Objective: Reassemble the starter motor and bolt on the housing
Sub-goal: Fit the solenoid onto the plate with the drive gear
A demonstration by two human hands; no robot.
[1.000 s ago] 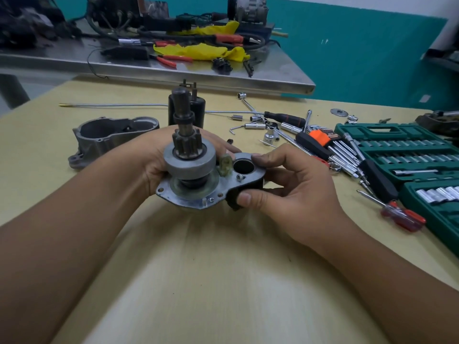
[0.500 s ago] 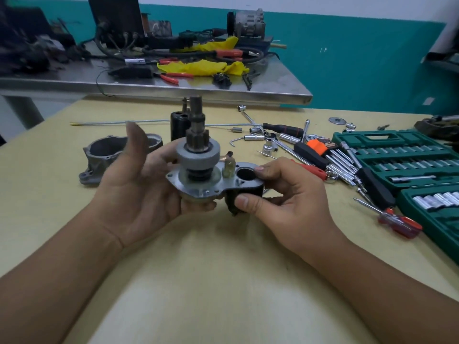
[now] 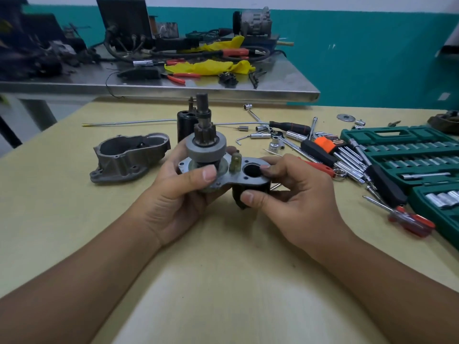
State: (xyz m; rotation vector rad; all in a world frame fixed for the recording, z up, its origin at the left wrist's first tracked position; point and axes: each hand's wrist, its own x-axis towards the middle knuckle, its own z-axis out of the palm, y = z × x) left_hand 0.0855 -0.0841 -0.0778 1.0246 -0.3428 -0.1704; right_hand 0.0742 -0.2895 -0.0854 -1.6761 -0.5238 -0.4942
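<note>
Head view, left to right: the grey cast housing [image 3: 130, 157] lies open side up on the yellow table [image 3: 49, 214], apart from the hands. The left hand [image 3: 178, 194] grips the starter motor assembly [image 3: 218, 165] — thumb curled over its mounting plate, fingers behind. The pinion shaft [image 3: 202, 125] stands upright above. The right hand [image 3: 293, 192] pinches the plate's other end, beside the round hole. Further right lie loose screwdrivers [image 3: 323, 155] and green socket cases [image 3: 409, 155] — open.
</note>
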